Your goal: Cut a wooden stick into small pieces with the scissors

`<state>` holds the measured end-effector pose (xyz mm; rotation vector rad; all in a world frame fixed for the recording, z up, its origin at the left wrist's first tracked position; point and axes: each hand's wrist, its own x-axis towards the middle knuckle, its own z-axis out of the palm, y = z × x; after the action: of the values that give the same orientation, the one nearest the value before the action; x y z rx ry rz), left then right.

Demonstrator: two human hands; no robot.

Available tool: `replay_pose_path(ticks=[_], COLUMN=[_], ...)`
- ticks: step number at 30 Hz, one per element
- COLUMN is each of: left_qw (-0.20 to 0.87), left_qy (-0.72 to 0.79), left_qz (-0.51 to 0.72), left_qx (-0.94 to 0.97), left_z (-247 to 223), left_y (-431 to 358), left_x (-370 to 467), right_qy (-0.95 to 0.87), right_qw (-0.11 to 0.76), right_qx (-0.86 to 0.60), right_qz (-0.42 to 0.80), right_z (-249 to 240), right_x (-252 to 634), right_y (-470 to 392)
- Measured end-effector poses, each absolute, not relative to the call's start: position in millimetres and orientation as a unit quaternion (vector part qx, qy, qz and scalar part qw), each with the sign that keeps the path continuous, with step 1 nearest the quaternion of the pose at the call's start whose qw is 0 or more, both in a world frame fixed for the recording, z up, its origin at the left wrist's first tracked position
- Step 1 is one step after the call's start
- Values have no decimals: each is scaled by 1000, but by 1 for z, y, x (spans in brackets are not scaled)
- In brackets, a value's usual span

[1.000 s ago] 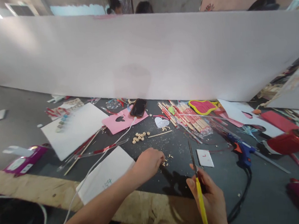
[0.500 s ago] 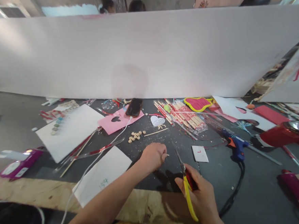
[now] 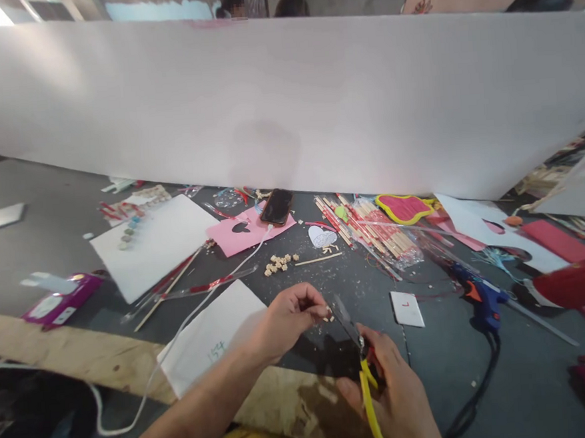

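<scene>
My left hand [image 3: 292, 319] pinches a small pale wooden piece [image 3: 329, 314] between thumb and fingertips. Around the yellow-handled scissors [image 3: 369, 394] my right hand [image 3: 392, 385] is closed; their blades are parted and point up beside the small piece. Beyond my left hand lie a pile of small wooden pieces [image 3: 281, 264], a thin stick [image 3: 319, 259] and a white paper heart [image 3: 322, 236] with markings. A white card [image 3: 407, 309] with a red mark rests right of the blades.
A tall white board [image 3: 355, 108] stands across the back. Wrapped sticks [image 3: 373, 230], a phone [image 3: 276, 207] on pink paper [image 3: 228, 240], white sheets [image 3: 161, 238] and a white cable [image 3: 148, 382] lie around. A blue glue gun [image 3: 486, 302] and red lamp [image 3: 568, 286] are at the right.
The view has shifted, so the tabletop items appear further right. My left hand has turned, showing its thumb and fingertips, and the scissor blades are now parted close to the small piece.
</scene>
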<state>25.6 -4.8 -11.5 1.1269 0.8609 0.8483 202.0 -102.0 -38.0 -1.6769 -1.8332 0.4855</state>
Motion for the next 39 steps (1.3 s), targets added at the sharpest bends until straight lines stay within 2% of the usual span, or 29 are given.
replay_pose_path(ticks=[4, 14, 31, 39], left_qw=[744, 783, 794, 776], left_qy=[351, 329, 277, 292], left_qz=[399, 418, 437, 446], left_qx=[405, 323, 320, 336], left_z=[-11, -18, -17, -14], left_y=[-8, -11, -13, -17], left_x=[22, 13, 9, 12], right_qy=[-725, -725, -742, -765], right_qw=[231, 201, 185, 202], right_qx=[-633, -649, -634, -610], right_qz=[145, 116, 113, 50], right_z=[-34, -32, -34, -32], right_x=[198, 188, 186, 187], right_y=[-103, -100, -102, -104])
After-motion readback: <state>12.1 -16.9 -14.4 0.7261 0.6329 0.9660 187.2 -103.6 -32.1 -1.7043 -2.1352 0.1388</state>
